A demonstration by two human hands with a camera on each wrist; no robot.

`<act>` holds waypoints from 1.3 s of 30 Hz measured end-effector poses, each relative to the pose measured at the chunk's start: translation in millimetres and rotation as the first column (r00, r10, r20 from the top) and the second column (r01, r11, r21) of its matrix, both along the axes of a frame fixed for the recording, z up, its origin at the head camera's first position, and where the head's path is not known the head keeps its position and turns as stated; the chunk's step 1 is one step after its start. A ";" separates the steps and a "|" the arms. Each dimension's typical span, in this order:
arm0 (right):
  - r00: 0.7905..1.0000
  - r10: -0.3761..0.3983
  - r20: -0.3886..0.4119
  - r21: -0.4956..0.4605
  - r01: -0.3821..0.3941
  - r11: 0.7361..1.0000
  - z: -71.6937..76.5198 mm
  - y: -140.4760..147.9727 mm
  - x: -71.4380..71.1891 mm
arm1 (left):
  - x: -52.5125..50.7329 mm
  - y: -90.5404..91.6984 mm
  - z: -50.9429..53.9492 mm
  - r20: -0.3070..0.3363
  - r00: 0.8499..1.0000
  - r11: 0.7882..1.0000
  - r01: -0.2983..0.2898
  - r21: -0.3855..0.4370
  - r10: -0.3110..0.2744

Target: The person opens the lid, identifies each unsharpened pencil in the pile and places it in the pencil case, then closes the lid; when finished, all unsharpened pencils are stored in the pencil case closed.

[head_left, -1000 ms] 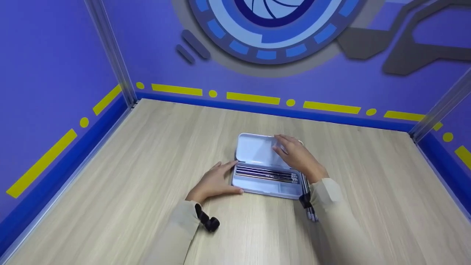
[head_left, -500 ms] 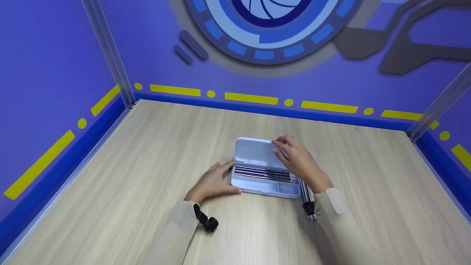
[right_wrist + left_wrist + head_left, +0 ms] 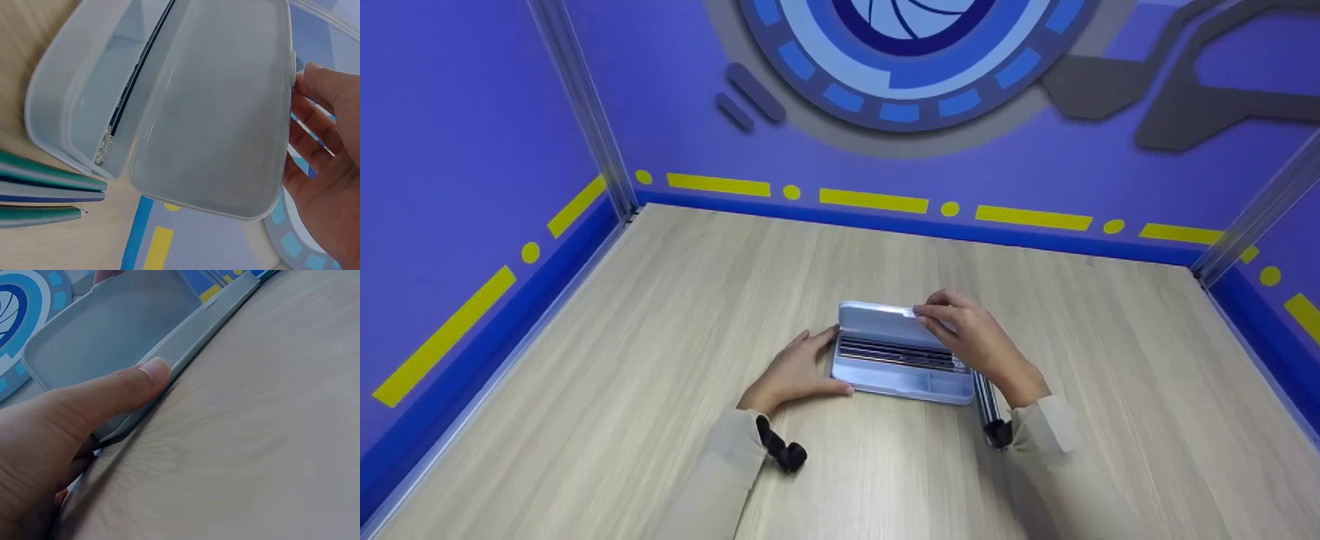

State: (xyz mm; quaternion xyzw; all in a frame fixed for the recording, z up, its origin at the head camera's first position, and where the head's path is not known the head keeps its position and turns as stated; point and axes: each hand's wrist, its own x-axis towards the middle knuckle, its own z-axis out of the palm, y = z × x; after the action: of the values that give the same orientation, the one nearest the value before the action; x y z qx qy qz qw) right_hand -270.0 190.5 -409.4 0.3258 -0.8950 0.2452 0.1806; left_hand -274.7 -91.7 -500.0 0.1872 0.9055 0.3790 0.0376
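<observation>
A pale blue-white pencil case (image 3: 881, 380) lies on the table with its hinged lid (image 3: 877, 320) raised. Several dark pencils (image 3: 896, 354) lie side by side in its rear compartment. My left hand (image 3: 795, 375) holds the case's left end, thumb at the front corner and fingers at the back; in the left wrist view the thumb (image 3: 143, 379) rests on the front rim. With thumb and fingertips, my right hand (image 3: 979, 337) pinches the lid's free edge near the right. In the right wrist view that hand (image 3: 332, 129) has the lid (image 3: 219, 107) tilted up.
More pencils (image 3: 985, 397) lie on the table beside the case's right end, partly under my right wrist; green ones (image 3: 39, 216) show in the right wrist view. Blue printed walls (image 3: 877, 180) border the wooden table (image 3: 720, 285). A black wrist camera (image 3: 787, 454) hangs at my left cuff.
The lid has swung from leaning well back to a steeper angle toward the base, with my right hand moving nearer along with it. My left hand stays at the case's left end.
</observation>
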 end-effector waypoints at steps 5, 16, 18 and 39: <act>0.993 0.067 0.096 -0.028 -0.065 0.998 -3.0 2.8 2.6 | -0.1 -0.6 -0.3 -0.036 0.999 1.000 0.014 -0.015 -0.015; 0.971 0.107 0.215 0.059 -0.123 0.991 -9.8 6.0 12.8 | 1.3 -1.7 1.0 0.022 1.000 1.000 -0.018 -0.025 0.019; 0.967 0.120 0.227 0.071 -0.139 0.988 -11.4 6.2 14.6 | 0.9 -1.7 0.8 0.027 0.999 0.999 -0.017 -0.027 0.018; 0.972 0.094 0.216 0.252 -0.148 0.956 -29.0 1.3 25.1 | 2.3 -1.7 1.7 0.039 0.999 0.999 -0.002 -0.051 0.004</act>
State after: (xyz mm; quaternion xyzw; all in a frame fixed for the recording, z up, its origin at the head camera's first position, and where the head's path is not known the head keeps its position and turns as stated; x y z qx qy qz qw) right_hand -244.9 191.9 -438.5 0.3749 -0.9118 0.1653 0.0281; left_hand -272.4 -93.4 -498.3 0.1776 0.9142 0.3594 0.0593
